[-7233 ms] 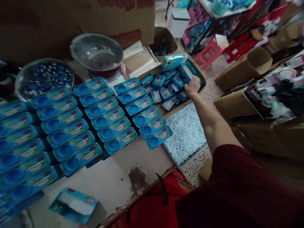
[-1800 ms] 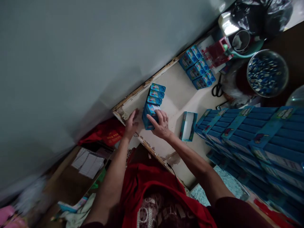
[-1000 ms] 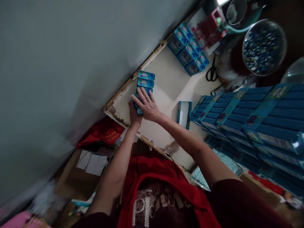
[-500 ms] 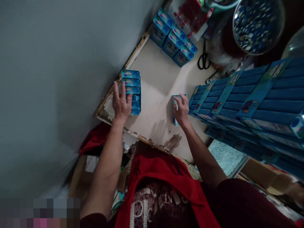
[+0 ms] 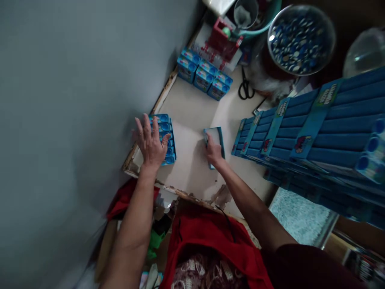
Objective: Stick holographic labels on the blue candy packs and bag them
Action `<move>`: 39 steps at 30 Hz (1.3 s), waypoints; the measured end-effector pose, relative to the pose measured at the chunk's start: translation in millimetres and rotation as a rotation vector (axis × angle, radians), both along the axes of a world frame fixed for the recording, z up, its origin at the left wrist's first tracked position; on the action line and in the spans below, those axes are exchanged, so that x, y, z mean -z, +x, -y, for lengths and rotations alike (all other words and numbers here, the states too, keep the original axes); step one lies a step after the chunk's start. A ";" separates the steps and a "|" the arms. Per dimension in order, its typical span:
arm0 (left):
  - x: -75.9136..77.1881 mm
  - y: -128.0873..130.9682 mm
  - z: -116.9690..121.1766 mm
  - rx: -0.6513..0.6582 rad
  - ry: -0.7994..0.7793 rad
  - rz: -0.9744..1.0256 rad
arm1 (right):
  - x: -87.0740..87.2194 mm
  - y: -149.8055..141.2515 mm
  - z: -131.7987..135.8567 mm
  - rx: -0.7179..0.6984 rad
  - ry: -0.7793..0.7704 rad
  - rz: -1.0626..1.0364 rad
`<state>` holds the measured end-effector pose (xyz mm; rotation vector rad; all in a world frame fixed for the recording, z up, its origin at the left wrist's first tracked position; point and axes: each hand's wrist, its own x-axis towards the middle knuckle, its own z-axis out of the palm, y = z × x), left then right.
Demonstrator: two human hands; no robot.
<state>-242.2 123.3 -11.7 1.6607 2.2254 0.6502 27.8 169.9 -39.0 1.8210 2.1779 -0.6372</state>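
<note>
While the white tabletop [image 5: 192, 106] carries everything, the tall stack of Caramelo Macizo packs [image 5: 303, 128] fills its right side, well clear of the left hand, with the right hand between. Next down in size: the row of slim blue packs [image 5: 171, 143], left part of the table, near the wall-side edge. Row's long axis runs away from the body, near end skewed slightly right; each pack lies crosswise in it, round dips at the right-hand end, so they point at the carton. Open blue carton [image 5: 221, 141] is right of the row, bare tabletop between, not touching it. Carton's long axis also runs away from the body, near end skewed slightly right, so roughly parallel to the row. Pale inside shows from above. Right hand [image 5: 214, 153] is the nearer one by far: it's on the carton, coming in from the near right, fingers mostly curled, one pointing forward by the carton's left side. Thumb is hidden, so can't tell if it's pinching the wall or just touching. Left hand [image 5: 152, 146] is spread over the row's left side, thumb out toward the dips; carton lies to its right, past the row. Contact pressure: can't tell.
</note>
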 end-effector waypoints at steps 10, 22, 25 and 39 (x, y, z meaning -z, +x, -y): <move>3.2 13.9 -25.8 0.100 -0.089 -0.036 | -41.7 -34.3 -165.1 0.026 0.364 -0.434; -0.7 38.6 -12.0 0.166 -0.031 -0.109 | -20.9 12.1 -212.6 0.275 0.329 -0.267; 8.6 88.2 3.1 0.383 -0.142 -0.088 | -26.9 12.5 -164.3 0.192 0.376 -0.499; 72.1 105.5 21.6 0.418 -0.220 -0.039 | -24.5 -82.2 -141.4 -0.501 0.074 -0.329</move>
